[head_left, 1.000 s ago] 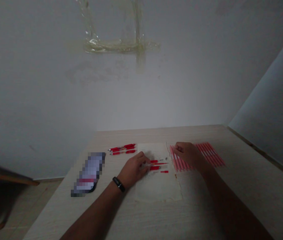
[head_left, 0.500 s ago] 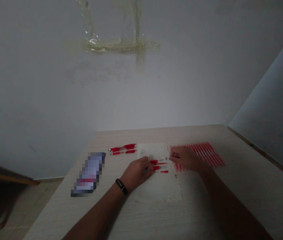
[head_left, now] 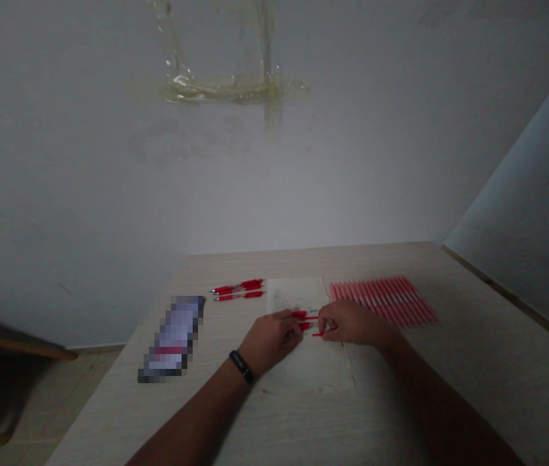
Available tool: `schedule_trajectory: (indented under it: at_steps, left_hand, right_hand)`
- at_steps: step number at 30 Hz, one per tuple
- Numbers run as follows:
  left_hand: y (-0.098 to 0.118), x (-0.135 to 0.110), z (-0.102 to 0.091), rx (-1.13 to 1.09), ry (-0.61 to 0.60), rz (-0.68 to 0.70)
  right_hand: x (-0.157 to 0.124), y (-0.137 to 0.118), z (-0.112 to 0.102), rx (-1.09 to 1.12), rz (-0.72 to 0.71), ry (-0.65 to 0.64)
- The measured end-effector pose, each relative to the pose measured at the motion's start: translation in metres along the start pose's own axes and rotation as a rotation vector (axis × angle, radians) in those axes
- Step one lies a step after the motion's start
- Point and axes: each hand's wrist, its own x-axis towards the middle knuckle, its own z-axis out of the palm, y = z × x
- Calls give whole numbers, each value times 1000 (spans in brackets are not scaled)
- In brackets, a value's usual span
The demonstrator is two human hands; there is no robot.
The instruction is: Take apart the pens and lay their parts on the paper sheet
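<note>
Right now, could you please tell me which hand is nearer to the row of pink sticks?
Right. The right hand overlaps the near left part of the row of pink sticks in view; the left hand is farther left, over the paper sheet.

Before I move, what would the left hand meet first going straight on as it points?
For the left hand, most likely the red pen parts on the pale sheet, right by its fingers; depth is unclear, so it might pass just over them.
</note>
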Motion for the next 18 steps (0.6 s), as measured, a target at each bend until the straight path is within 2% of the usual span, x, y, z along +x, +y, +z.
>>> schedule_trajectory:
  at_steps: [9,18]
  left_hand:
    - [1,0,3,-11,21,-30]
    - [-2,-1,7,-92,88,-66]
  right_hand:
    - [2,-2,4,15,26,51]
    - [2,-15,2,34,-10,105]
